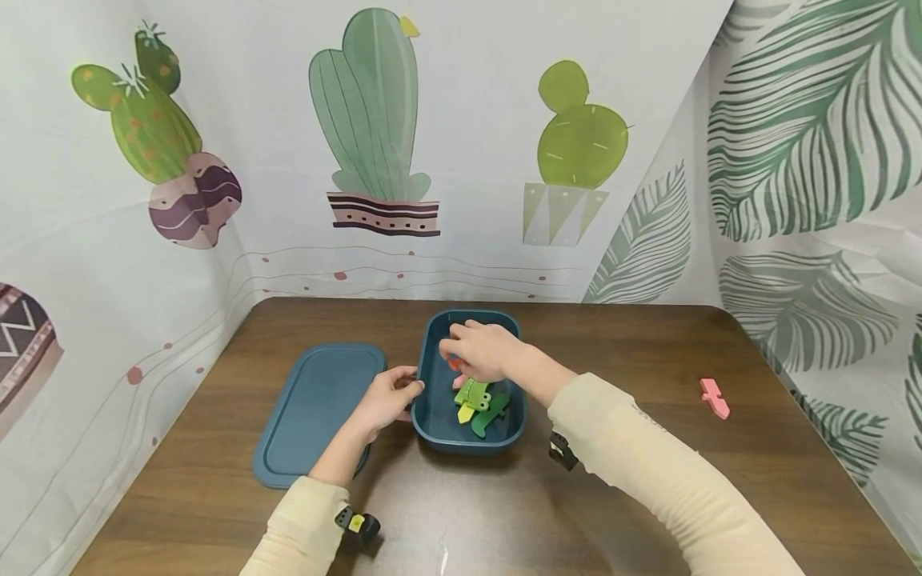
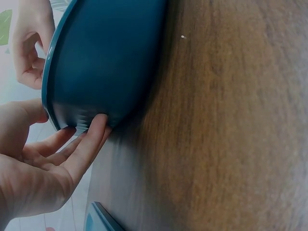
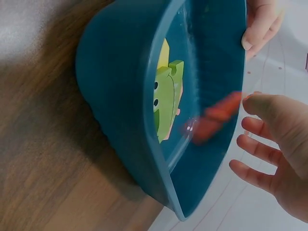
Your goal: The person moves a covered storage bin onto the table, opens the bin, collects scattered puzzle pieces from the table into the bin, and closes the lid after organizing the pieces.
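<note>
Left hand [image 1: 389, 398]: fingers straight, pressed on the box [image 1: 438, 424] wall.
Right hand [image 1: 481, 350]: spread over the box; red piece [image 3: 216, 117] just below fingertips.

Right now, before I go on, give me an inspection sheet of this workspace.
Surface: brown wooden table.
Job's things: blue container holding green, yellow and pink puzzle pieces; a blurred red piece is in mid-air over the container, below the right hand.
Clutter: blue lid lying flat left of the container; pink piece alone on the table to the right.
Grippers: left hand touches the container's left wall with straight fingers; right hand is over the container, fingers spread, holding nothing.
Cables: nothing seen.
Surroundings: cactus and leaf print backdrop.
</note>
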A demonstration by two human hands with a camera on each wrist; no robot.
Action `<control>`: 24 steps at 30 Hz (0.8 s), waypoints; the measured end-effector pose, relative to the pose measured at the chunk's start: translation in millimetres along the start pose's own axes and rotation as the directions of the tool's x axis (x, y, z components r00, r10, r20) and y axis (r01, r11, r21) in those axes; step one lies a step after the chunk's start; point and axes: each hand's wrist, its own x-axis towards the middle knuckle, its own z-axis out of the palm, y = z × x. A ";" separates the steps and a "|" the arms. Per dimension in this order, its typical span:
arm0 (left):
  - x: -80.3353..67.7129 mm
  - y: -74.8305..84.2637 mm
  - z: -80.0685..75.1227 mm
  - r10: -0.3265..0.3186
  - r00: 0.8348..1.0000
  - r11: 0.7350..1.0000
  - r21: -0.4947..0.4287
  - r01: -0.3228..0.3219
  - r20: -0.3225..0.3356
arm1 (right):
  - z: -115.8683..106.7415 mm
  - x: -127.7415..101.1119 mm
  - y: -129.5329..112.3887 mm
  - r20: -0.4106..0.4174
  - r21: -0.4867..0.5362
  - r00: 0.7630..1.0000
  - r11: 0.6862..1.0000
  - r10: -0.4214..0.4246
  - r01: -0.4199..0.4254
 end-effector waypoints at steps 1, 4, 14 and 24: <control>0.0 0.0 0.1 0.000 1.000 1.000 -0.002 0.000 0.002 | -0.2 -0.1 -0.1 0.002 0.003 1.000 1.000 0.004 -0.004; 2.0 -1.8 0.2 -0.002 1.000 1.000 -0.006 0.002 0.008 | -0.6 -0.3 0.0 0.006 0.011 1.000 1.000 0.014 -0.014; 22.9 -28.5 0.8 -0.014 1.000 1.000 0.002 0.015 -0.027 | 1.3 -4.5 4.8 0.009 0.036 0.999 0.999 0.041 -0.041; 10.4 -12.1 0.2 -0.006 1.000 1.000 0.019 0.006 -0.021 | -5.5 -15.2 10.2 -0.010 0.036 0.998 0.997 0.063 -0.062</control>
